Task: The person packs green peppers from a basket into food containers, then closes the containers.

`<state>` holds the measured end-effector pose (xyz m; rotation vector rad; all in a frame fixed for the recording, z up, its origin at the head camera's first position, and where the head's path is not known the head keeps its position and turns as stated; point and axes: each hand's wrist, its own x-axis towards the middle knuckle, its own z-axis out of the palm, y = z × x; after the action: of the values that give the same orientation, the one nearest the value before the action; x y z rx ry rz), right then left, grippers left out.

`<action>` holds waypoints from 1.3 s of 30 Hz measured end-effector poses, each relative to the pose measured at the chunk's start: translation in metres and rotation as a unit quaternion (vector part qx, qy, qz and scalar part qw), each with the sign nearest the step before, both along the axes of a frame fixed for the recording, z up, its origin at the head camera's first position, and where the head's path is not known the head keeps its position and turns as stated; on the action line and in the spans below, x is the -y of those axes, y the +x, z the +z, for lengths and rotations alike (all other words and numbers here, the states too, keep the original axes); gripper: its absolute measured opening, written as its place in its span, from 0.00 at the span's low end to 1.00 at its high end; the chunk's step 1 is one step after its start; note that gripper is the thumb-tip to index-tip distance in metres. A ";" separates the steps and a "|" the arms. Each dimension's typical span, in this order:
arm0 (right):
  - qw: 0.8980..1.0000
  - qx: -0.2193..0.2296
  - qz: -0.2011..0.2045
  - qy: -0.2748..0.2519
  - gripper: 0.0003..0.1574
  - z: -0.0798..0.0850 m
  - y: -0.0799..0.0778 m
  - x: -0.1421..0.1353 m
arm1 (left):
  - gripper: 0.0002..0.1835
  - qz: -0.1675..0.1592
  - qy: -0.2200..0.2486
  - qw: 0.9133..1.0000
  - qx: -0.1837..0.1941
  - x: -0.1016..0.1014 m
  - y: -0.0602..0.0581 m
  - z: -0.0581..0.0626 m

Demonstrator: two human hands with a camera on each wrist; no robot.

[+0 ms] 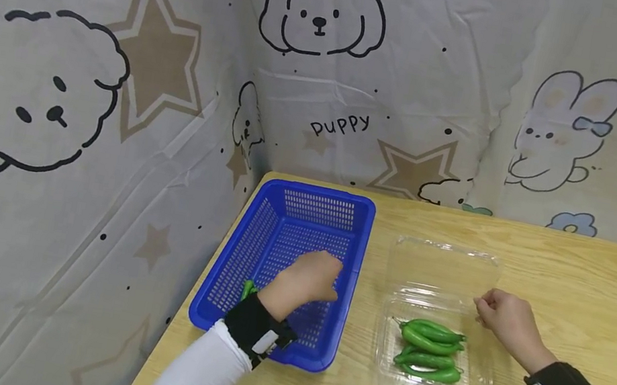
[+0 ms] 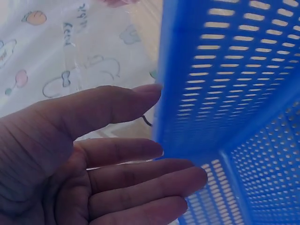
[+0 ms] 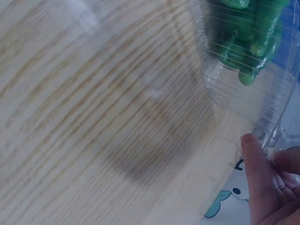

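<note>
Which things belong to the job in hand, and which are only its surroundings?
In the job:
- green peppers
- clear container, holding these peppers
- blue basket
- left hand, at the basket
- right hand, pinching the container's edge

Only surroundings:
- wooden table
- patterned cloth

Green pepper (image 1: 248, 289) in blue basket (image 1: 362, 249) mostly hidden by left wristband (image 1: 250, 322), right grip (image 3: 274, 190) cut off at its wrist view's edge
</note>
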<state>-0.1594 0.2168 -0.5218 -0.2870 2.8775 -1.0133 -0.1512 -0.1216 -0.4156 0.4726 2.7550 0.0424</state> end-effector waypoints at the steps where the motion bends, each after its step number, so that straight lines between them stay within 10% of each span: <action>1: 1.000 0.000 0.000 0.001 0.14 0.001 0.000 0.000 | 0.13 0.005 0.002 1.000 -0.001 0.003 0.000 -0.001; 18: 1.000 0.018 -0.008 -0.005 0.14 0.003 0.001 0.000 | 0.27 0.130 0.026 0.991 -0.016 0.075 -0.011 -0.008; 29: 1.000 0.005 -0.003 -0.002 0.13 0.002 0.002 0.001 | 0.36 0.240 0.022 0.967 0.082 0.114 -0.009 -0.014; 39: 1.000 0.021 -0.017 -0.004 0.14 0.003 0.005 0.001 | 0.32 0.248 0.038 0.965 0.078 0.127 -0.010 -0.021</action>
<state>-0.1542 0.2160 -0.5190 -0.2168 2.8501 -1.0250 -0.1614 -0.2491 -0.4371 -0.2052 2.6495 0.2930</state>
